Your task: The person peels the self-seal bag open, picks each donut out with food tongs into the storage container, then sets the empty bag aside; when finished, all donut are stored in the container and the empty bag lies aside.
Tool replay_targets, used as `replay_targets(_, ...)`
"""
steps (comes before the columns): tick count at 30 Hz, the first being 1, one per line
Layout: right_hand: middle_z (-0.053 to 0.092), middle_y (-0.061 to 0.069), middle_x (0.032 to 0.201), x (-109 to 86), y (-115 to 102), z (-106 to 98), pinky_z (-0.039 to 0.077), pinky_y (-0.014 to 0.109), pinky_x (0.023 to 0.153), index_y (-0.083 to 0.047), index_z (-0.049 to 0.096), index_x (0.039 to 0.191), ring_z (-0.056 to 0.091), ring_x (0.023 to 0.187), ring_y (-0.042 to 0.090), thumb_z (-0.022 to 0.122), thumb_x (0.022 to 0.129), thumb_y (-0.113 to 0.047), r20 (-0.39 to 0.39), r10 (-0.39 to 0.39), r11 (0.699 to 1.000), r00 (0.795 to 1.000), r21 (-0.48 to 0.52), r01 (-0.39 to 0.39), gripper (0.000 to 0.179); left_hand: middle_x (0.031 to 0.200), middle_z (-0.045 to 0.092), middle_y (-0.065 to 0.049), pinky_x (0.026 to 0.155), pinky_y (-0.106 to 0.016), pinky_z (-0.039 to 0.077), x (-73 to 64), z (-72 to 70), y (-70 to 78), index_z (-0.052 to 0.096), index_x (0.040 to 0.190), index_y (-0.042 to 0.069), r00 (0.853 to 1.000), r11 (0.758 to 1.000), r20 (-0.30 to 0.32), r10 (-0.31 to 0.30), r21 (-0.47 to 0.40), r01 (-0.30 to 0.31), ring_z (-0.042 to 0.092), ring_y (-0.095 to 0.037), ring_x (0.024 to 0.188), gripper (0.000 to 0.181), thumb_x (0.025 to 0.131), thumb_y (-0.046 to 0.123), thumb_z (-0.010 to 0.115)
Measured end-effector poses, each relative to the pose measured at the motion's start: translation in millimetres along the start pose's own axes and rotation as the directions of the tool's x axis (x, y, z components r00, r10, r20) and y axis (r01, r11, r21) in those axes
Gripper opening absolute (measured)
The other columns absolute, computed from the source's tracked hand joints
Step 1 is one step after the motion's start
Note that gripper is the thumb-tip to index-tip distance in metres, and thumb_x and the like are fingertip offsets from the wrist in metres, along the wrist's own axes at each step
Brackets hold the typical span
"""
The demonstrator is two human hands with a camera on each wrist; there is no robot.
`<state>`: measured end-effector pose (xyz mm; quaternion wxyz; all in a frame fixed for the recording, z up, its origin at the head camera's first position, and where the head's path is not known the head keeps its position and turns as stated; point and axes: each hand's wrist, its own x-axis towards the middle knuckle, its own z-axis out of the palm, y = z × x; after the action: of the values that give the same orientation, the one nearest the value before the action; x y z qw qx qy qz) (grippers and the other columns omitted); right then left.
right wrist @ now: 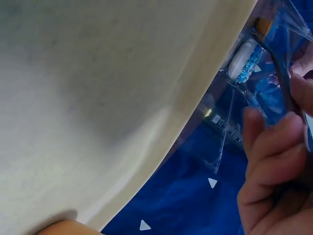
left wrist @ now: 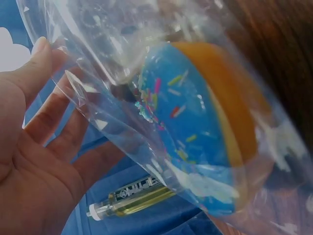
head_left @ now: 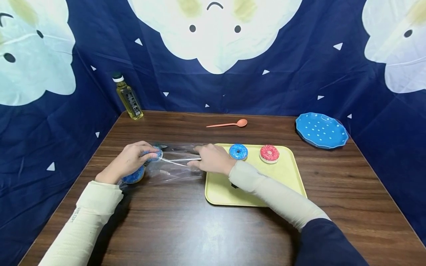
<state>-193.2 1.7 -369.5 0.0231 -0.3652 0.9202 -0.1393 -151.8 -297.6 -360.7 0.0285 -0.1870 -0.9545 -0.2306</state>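
My left hand [head_left: 133,157] pinches the clear plastic bag [head_left: 179,173] at the left of the table. Inside the bag sits a donut [left wrist: 190,117] with blue icing and coloured sprinkles, tilted on its side in the left wrist view. A second donut [right wrist: 247,61], pale with blue sprinkles, shows in the bag close to the left fingers. Metal tongs [right wrist: 279,68] are in my right hand [head_left: 213,159], fingers curled round them. Their arms point left into the bag's mouth, tips right at the second donut. The right hand is over the tray's left edge.
A yellow tray [head_left: 259,188] carries a blue donut [head_left: 238,151] and a red donut [head_left: 269,153]. Behind lies an orange spoon [head_left: 229,124]. An oil bottle [head_left: 129,98] stands at the back left, blue scalloped plates [head_left: 321,131] at the back right.
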Motion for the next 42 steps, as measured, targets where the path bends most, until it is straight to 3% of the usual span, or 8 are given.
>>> replay_targets(3, 0.073, 0.007, 0.108, 0.7, 1, 2, 0.056, 0.038, 0.063, -0.007, 0.066, 0.127, 0.071, 0.086, 0.022, 0.061, 0.097, -0.056, -0.033, -0.038, 0.999, 0.999, -0.038, 0.036, 0.058, 0.114, 0.067, -0.015, 0.089, -0.054, 0.051, 0.6, 0.0, 0.4, 0.074, 0.119, 0.002, 1.0, 1.0, -0.005, 0.0, 0.002, 0.0, 0.063, -0.036, 0.107, 0.029, 0.102, 0.023, 0.062)
replay_targets(10, 0.073, 0.007, 0.104, -7.6, 9, 4, 0.052, 0.034, 0.054, -0.008, 0.066, 0.127, 0.067, 0.07, 0.018, 0.056, 0.1, -0.054, -0.061, -0.065, 0.995, 0.996, -0.082, 0.06, 0.054, 0.114, 0.067, -0.014, 0.092, -0.056, 0.049, 0.3, 0.6, -2.9, 0.075, 0.117, 0.003, 1.0, 0.999, 0.001, -0.031, -0.013, 0.031, 0.062, -0.037, 0.109, 0.027, 0.102, 0.022, 0.063)
replay_targets(18, 0.074, 0.008, 0.106, -29.3, 20, -2, 0.054, 0.04, 0.058, -0.008, 0.067, 0.126, 0.071, 0.084, 0.025, 0.06, 0.099, -0.05, -0.095, -0.064, 0.997, 0.993, -0.039, 0.06, 0.051, 0.112, 0.067, -0.013, 0.091, -0.056, 0.049, -0.2, 0.6, -3.7, 0.074, 0.118, 0.003, 0.999, 0.998, 0.012, -0.044, -0.036, 0.044, 0.063, -0.035, 0.106, 0.03, 0.101, 0.025, 0.064)
replay_targets(25, 0.059, -0.004, 0.072, -49.2, 32, -10, 0.044, 0.035, 0.046, -0.015, 0.064, 0.096, 0.056, 0.058, 0.015, 0.064, 0.097, -0.049, -0.168, -0.07, 0.998, 0.983, -0.01, 0.069, 0.035, 0.113, 0.067, -0.013, 0.092, -0.057, 0.049, -1.1, -0.3, -4.4, 0.074, 0.119, 0.004, 0.998, 0.998, 0.006, -0.056, -0.034, 0.056, 0.063, -0.035, 0.107, 0.031, 0.102, 0.027, 0.062)
replay_targets(29, 0.053, -0.006, 0.067, -60.6, 37, -13, 0.042, 0.032, 0.048, -0.015, 0.066, 0.094, 0.051, 0.056, 0.012, 0.068, 0.095, -0.046, -0.217, -0.084, 0.996, 0.973, 0.008, 0.087, 0.032, 0.114, 0.067, -0.014, 0.091, -0.057, 0.049, -2.1, -0.2, -3.1, 0.074, 0.12, 0.004, 0.998, 0.998, 0.012, -0.056, -0.036, 0.057, 0.062, -0.035, 0.108, 0.03, 0.102, 0.025, 0.061)
replay_targets(33, 0.063, -0.002, 0.076, -75.2, 41, -17, 0.048, 0.035, 0.054, -0.013, 0.069, 0.104, 0.059, 0.067, 0.015, 0.067, 0.096, -0.046, -0.217, -0.066, 0.998, 0.974, 0.008, 0.069, 0.034, 0.114, 0.067, -0.013, 0.091, -0.056, 0.05, -3.5, 0.2, -2.4, 0.074, 0.12, 0.005, 0.998, 0.997, 0.015, -0.059, -0.048, 0.06, 0.063, -0.035, 0.108, 0.029, 0.102, 0.024, 0.062)
replay_targets(36, 0.071, 0.002, 0.093, -86.3, 44, -19, 0.052, 0.039, 0.057, -0.013, 0.071, 0.113, 0.066, 0.079, 0.018, 0.067, 0.095, -0.048, -0.21, -0.038, 0.999, 0.977, 0.007, 0.04, 0.039, 0.116, 0.066, -0.013, 0.091, -0.056, 0.049, -4.4, -0.3, -2.5, 0.073, 0.121, 0.005, 0.998, 0.997, 0.015, -0.058, -0.051, 0.059, 0.063, -0.035, 0.108, 0.029, 0.102, 0.024, 0.063)
replay_targets(42, 0.074, 0.007, 0.104, -103.4, 51, -23, 0.051, 0.038, 0.054, -0.01, 0.071, 0.119, 0.07, 0.082, 0.024, 0.068, 0.095, -0.046, -0.22, -0.021, 1.0, 0.975, 0.01, 0.024, 0.044, 0.115, 0.066, -0.013, 0.093, -0.057, 0.048, -5.5, -2.8, -3.0, 0.074, 0.12, 0.004, 0.999, 0.998, -0.003, -0.046, -0.05, 0.046, 0.062, -0.036, 0.109, 0.031, 0.102, 0.026, 0.062)
